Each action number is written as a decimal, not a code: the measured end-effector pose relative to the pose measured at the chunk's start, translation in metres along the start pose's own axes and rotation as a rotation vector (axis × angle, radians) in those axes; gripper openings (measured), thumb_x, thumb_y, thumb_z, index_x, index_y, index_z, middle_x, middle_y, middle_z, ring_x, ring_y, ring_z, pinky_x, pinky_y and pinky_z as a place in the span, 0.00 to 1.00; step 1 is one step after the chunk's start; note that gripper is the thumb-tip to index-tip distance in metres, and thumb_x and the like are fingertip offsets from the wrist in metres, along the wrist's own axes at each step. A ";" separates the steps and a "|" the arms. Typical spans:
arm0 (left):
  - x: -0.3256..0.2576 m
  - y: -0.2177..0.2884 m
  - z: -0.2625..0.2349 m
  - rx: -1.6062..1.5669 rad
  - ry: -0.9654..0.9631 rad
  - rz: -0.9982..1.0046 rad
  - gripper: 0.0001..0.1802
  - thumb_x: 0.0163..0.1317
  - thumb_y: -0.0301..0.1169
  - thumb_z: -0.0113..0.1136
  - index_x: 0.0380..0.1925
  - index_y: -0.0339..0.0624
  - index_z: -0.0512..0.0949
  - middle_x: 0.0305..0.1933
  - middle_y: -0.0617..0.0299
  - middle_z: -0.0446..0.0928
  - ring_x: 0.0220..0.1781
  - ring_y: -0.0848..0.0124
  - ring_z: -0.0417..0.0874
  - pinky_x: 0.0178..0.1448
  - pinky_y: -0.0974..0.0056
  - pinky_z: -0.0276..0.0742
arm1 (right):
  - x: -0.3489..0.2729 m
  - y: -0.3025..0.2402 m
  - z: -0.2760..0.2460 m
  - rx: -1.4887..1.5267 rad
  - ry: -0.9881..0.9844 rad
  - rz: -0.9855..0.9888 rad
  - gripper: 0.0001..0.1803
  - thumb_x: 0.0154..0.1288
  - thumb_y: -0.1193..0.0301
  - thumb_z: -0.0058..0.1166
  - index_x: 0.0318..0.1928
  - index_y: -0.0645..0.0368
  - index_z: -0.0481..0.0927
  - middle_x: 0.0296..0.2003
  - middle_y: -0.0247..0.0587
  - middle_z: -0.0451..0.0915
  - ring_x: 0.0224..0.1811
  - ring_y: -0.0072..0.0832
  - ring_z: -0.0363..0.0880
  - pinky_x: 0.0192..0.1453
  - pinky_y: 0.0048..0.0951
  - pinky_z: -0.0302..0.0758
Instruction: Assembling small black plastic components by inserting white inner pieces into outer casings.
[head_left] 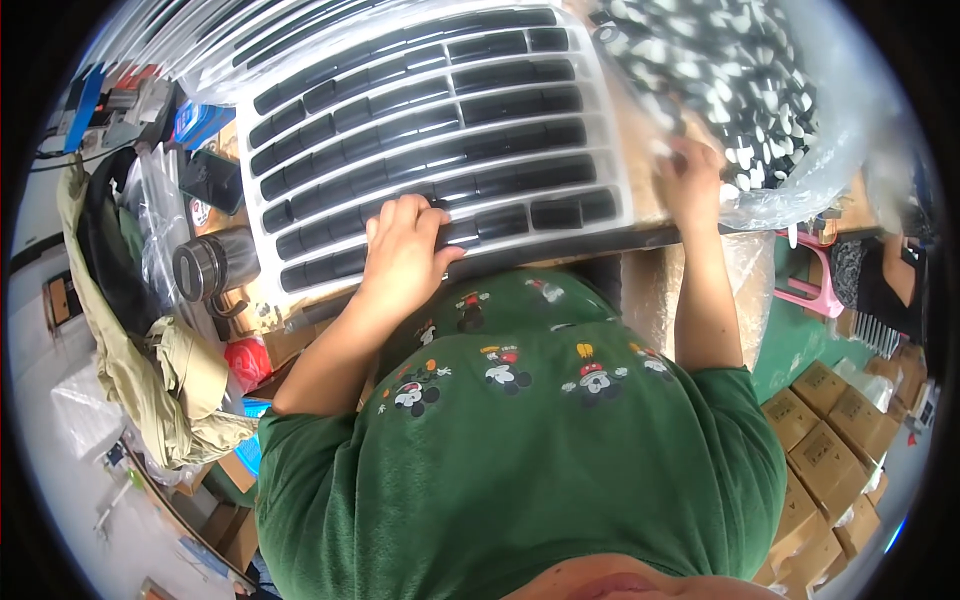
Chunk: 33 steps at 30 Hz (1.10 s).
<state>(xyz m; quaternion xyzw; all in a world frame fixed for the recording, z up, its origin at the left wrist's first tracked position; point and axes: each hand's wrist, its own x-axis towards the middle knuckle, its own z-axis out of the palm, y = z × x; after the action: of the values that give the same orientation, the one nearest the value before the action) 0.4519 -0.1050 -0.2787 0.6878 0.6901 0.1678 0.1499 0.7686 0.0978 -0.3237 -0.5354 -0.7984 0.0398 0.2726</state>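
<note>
A white tray (612,120) holds long rows of glossy black pieces (520,146). My left hand (402,250) lies over the rows nearest me, its bent fingers close together. Its thumb and index finger are around a black piece (456,234) in the tray. To the right of the tray, my right hand (694,178) is slightly smeared by motion. Its fingers are closed, with a small whitish blur at the tips that I cannot make out. Beyond it, a clear plastic bag (790,205) holds a heap of small black and white parts (765,85).
A dark lidded cup (215,265) and a phone (212,180) sit left of the tray. More trays (215,30) are stacked behind. Khaki cloth (180,390) hangs at the left. At the right are a pink stool (818,285), cardboard boxes (835,455) and another person's arm (897,272).
</note>
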 end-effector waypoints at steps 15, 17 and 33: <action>-0.004 0.016 -0.002 -0.530 0.055 -0.092 0.26 0.49 0.26 0.71 0.45 0.38 0.69 0.40 0.55 0.78 0.38 0.67 0.80 0.41 0.65 0.75 | -0.043 -0.142 -0.044 0.968 -0.499 0.049 0.16 0.50 0.84 0.63 0.42 0.61 0.80 0.43 0.37 0.77 0.33 0.17 0.76 0.36 0.18 0.75; -0.001 0.019 -0.007 -0.549 0.043 -0.027 0.26 0.49 0.26 0.71 0.45 0.37 0.68 0.40 0.55 0.78 0.37 0.67 0.79 0.41 0.65 0.75 | -0.044 -0.148 -0.042 0.965 -0.546 -0.037 0.15 0.50 0.84 0.63 0.41 0.62 0.81 0.42 0.38 0.77 0.34 0.20 0.78 0.35 0.19 0.76; -0.001 0.030 -0.005 -0.832 -0.277 0.174 0.34 0.55 0.38 0.67 0.55 0.35 0.61 0.52 0.44 0.72 0.55 0.52 0.77 0.56 0.57 0.73 | -0.033 -0.146 -0.052 1.315 -0.905 0.005 0.22 0.46 0.89 0.64 0.42 0.61 0.73 0.42 0.37 0.71 0.30 0.19 0.76 0.30 0.18 0.73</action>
<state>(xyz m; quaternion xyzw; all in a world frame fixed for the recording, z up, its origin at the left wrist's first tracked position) 0.4771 -0.1067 -0.2614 0.6403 0.4768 0.3494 0.4905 0.6807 -0.0050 -0.2410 -0.1988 -0.6432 0.7166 0.1821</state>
